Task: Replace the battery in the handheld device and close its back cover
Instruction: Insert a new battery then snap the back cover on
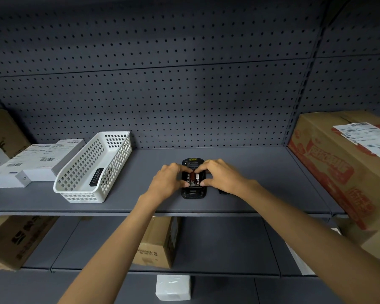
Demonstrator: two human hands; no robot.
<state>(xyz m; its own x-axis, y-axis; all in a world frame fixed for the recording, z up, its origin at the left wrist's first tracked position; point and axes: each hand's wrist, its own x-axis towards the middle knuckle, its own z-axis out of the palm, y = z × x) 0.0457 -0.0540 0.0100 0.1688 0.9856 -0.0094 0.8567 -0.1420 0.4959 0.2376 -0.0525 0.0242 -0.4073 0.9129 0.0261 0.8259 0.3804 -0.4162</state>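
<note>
A black handheld device [192, 163] lies face down on the grey shelf [261, 172], its back uncovered. A battery with a red and black label [194, 179] sits in its bay. My left hand [170, 178] presses on the battery's left side with thumb and fingertips. My right hand [221, 175] does the same on the right side. A dark piece [223, 191], perhaps the back cover, shows on the shelf just under my right wrist, mostly hidden. Another black battery [96, 177] lies inside the white basket [79, 191].
White labelled boxes [31, 163] lie left of the basket. A large red-printed carton [347, 167] stands at the shelf's right end, a brown carton [2, 132] at far left. Pegboard backs the shelf. Cartons [160, 242] sit on the shelf below.
</note>
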